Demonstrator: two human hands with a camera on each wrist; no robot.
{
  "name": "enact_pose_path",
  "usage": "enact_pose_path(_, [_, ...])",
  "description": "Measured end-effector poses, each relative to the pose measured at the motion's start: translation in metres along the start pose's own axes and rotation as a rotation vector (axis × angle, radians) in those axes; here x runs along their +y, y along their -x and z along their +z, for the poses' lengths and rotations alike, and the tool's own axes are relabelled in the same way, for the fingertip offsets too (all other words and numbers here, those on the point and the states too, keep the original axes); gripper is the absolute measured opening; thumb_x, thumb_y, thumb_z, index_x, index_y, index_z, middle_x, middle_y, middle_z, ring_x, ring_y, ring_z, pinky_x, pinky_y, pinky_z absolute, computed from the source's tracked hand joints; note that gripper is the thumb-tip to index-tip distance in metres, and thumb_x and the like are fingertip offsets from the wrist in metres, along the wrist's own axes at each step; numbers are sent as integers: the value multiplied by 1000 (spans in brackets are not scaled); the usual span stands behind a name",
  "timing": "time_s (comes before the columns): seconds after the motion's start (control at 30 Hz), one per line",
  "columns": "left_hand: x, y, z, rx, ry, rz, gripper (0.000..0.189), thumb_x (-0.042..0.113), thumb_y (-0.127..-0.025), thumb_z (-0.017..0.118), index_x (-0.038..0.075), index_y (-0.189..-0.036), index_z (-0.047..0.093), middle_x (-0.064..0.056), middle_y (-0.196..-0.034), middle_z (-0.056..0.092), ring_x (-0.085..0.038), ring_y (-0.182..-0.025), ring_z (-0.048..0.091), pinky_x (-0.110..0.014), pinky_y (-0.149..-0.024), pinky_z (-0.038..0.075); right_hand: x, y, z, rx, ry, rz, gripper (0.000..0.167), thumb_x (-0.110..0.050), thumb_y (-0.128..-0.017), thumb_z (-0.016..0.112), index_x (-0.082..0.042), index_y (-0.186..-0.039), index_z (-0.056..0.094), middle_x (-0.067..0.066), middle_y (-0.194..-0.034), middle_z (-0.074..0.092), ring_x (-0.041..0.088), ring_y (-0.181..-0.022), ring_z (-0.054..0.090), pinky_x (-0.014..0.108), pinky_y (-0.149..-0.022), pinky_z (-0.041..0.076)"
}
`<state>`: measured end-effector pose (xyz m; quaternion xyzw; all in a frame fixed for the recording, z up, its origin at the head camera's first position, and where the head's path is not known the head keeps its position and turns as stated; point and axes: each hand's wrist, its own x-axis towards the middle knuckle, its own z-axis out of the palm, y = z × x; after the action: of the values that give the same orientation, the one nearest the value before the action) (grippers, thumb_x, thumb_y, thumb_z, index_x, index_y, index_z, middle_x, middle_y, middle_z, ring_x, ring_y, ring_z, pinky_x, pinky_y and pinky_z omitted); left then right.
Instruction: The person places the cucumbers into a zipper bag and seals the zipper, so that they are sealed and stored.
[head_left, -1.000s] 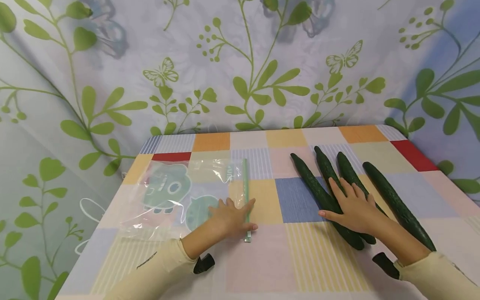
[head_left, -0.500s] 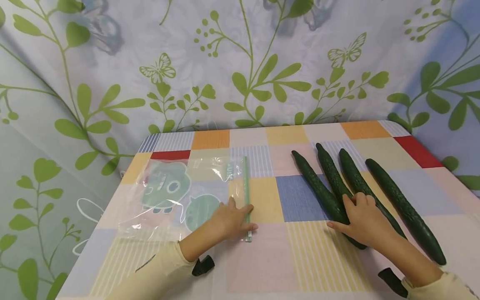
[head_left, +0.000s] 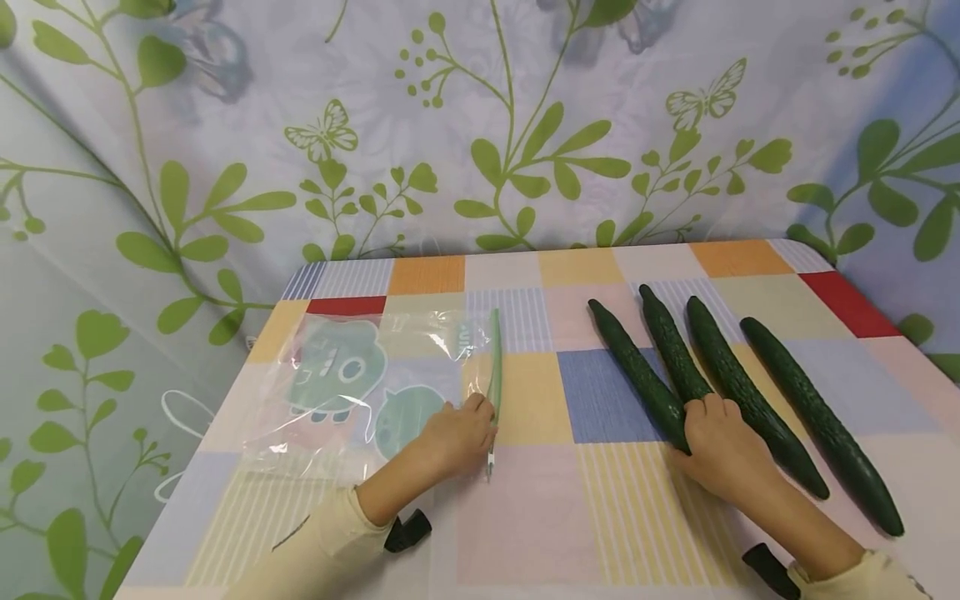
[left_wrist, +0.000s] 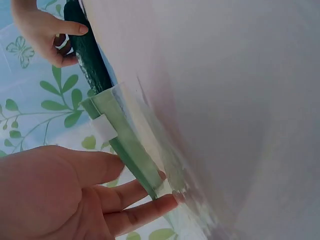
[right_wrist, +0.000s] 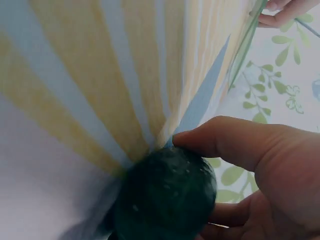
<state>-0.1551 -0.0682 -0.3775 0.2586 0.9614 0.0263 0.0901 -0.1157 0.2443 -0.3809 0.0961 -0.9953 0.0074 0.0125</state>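
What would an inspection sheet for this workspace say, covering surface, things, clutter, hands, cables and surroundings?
Surface: table covered in a patchwork pattern.
Job's things: clear plastic bag with green cartoon prints, lying mostly flat; four cucumbers beside it, on the right-hand side.
Clutter: nothing seen.
Left hand: holds the green strip along the bag's edge.
Right hand: grips at the near end of the two leftmost cucumbers; whether it has one or both, I can't tell.
Cables: white cord-like loop past the table's left edge; can't tell whether it's a cable.
Surroundings: hanging fabric printed with green leaves and butterflies.
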Motion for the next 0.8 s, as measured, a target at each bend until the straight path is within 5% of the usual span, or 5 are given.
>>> enact_pose_path(0.2, [0,2,-2,29,4,-10,29,24,-94,43,0,-108,53,-10,-111,48,-25,-75,52,-36,-60,48,-2,0,-1,2,-79,20,67,-21,-70,75,23,-109,43,33,-96,47,49,-94,45,54,-79,40])
enact_pose_path(0.57, [-1,2,7,111,-16,-41,42,36,-85,60,-2,-101,55,-10,-97,45,-25,-57,51,-31,-48,44,0,6,2,184,-362,76,54,-9,-77,63,19,-119,43,35,-104,41,46,-87,50,52,-66,42])
enact_pose_path(0.8, [1,1,8,147,-30,-36,44,38,-81,64,-1,-98,54,-7,-92,43,-23,-53,49,-29,-45,43,9,8,4,287,-432,14,51,-7,-76,65,12,-119,47,26,-105,41,37,-82,51,46,-60,42])
